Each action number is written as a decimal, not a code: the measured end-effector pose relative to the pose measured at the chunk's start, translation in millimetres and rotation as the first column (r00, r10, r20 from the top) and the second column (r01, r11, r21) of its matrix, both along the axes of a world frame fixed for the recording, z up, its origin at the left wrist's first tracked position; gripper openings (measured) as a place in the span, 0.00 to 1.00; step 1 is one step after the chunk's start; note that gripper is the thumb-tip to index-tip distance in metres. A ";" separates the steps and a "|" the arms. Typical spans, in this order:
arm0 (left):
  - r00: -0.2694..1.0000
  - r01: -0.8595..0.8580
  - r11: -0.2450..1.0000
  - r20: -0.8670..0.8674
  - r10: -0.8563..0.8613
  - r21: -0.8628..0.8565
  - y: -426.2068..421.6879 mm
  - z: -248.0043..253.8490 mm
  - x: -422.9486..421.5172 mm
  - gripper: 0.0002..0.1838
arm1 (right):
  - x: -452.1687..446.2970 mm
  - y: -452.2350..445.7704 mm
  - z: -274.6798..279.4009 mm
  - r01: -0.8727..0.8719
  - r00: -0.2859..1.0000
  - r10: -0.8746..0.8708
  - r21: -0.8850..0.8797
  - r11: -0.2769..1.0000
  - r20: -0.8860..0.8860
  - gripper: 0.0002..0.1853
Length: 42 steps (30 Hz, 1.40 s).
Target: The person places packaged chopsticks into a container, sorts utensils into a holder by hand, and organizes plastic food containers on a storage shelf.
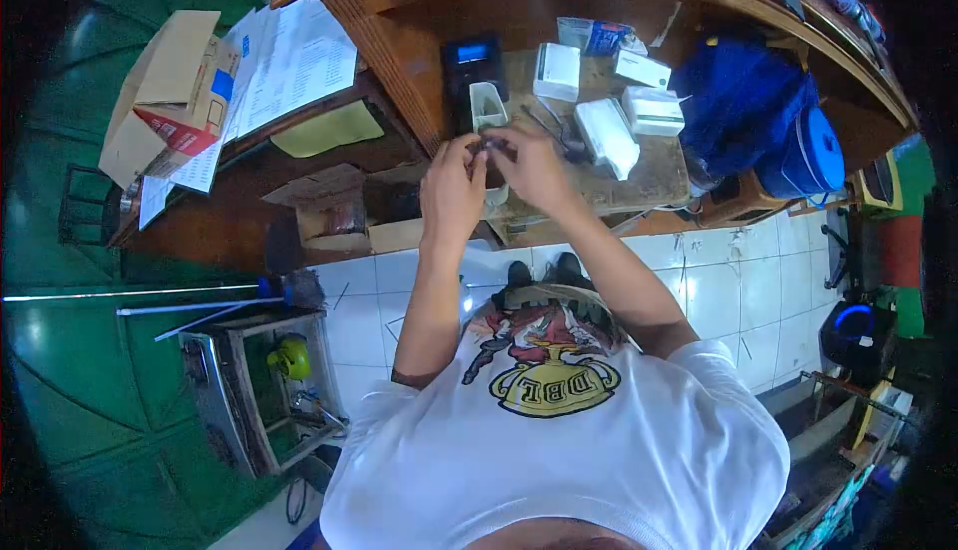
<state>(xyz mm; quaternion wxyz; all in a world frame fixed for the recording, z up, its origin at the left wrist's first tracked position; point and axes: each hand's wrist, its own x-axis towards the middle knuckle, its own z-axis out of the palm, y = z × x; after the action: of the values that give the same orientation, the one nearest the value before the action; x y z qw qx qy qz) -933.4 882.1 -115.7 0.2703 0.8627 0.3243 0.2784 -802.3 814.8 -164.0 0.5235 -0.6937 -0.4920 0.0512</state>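
Note:
My left hand (456,191) and my right hand (529,166) meet at the front edge of the wooden work surface (659,166). Their fingers are closed round a small dark object (486,144), too small to name, between the fingertips. Beneath and behind them lies a long white compartment tray (487,103), partly covered by the hands. A dark device with a lit blue screen (473,53) stands behind the tray. To the right of my right hand are several white boxes, the nearest one (607,138) partly wrapped in plastic.
A blue cloth (738,91) and a blue lidded bucket (820,151) are at the right. Papers (289,71) and an open cardboard box (175,96) lie at the left. Below the desk stands another open carton (334,213). A metal-framed stand (254,390) is on the floor.

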 end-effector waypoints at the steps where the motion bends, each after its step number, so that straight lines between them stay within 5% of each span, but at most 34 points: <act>1: 1.000 0.002 1.000 -0.016 -0.001 0.003 -0.3 1.0 0.2 0.14 | -0.9 -1.5 1.6 0.007 1.000 -0.008 -0.024 1.000 -0.019 0.13; 8: 0.999 0.012 1.000 0.051 -0.013 0.014 -15.7 9.8 12.9 0.14 | 18.6 -16.8 3.6 0.107 0.993 -0.104 0.052 0.993 -0.059 0.12; 12: 0.984 0.152 0.988 0.090 -0.152 0.005 -29.3 1.1 37.4 0.14 | 53.8 -36.4 -22.7 0.202 0.978 -0.204 -0.051 0.978 -0.035 0.14; 13: 0.980 0.184 0.983 0.074 -0.183 -0.004 -31.7 -2.8 45.7 0.13 | 61.9 -40.7 -31.8 0.267 0.964 -0.260 -0.189 0.945 0.060 0.15; 14: 0.975 0.218 0.976 0.057 -0.217 -0.013 -34.1 -6.3 54.5 0.13 | 68.5 -45.0 -41.5 0.339 0.940 -0.302 -0.316 0.886 0.161 0.16; 19: 0.954 0.256 0.966 -0.152 -0.260 -0.048 -33.5 -47.3 92.9 0.16 | 76.5 -58.9 -74.0 0.310 0.950 -0.270 -0.399 0.863 0.155 0.15; 22: 0.920 0.266 0.964 -0.291 -0.262 -0.025 -32.2 -67.5 105.8 0.19 | 71.0 -61.0 -79.2 0.272 0.955 -0.176 -0.468 0.841 0.240 0.13; 24: 0.875 0.267 0.961 -0.402 -0.271 -0.067 -31.6 -76.9 110.8 0.22 | 66.3 -62.5 -75.7 0.178 0.976 -0.044 -0.668 0.722 0.212 0.11; 25: 0.873 0.271 0.960 -0.403 -0.274 -0.066 -32.2 -81.0 111.9 0.22 | 62.5 -60.3 -89.3 0.251 0.965 -0.161 -0.554 0.794 0.206 0.10; 31: 0.793 0.273 0.951 -0.526 -0.307 -0.143 -34.8 -85.8 111.2 0.23 | 64.3 -65.0 -88.1 0.210 0.968 -0.068 -0.631 0.747 0.241 0.08; 34: 0.855 0.328 0.944 -0.414 -0.312 -0.035 -34.3 -97.3 107.2 0.24 | 63.6 -67.0 -83.7 0.192 0.975 -0.099 -0.530 0.826 0.199 0.15; 42: 0.940 0.316 0.949 -0.140 -0.312 0.006 -30.4 -71.9 104.1 0.17 | 67.2 -71.1 -42.3 0.204 0.969 -0.179 -0.148 0.968 0.169 0.13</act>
<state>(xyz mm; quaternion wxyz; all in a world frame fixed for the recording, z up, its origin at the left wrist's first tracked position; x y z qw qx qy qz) -829.3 851.7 -187.6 0.2762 0.9241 0.1964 0.1764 -735.1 743.7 -206.4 0.4275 -0.7806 -0.4557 -0.0132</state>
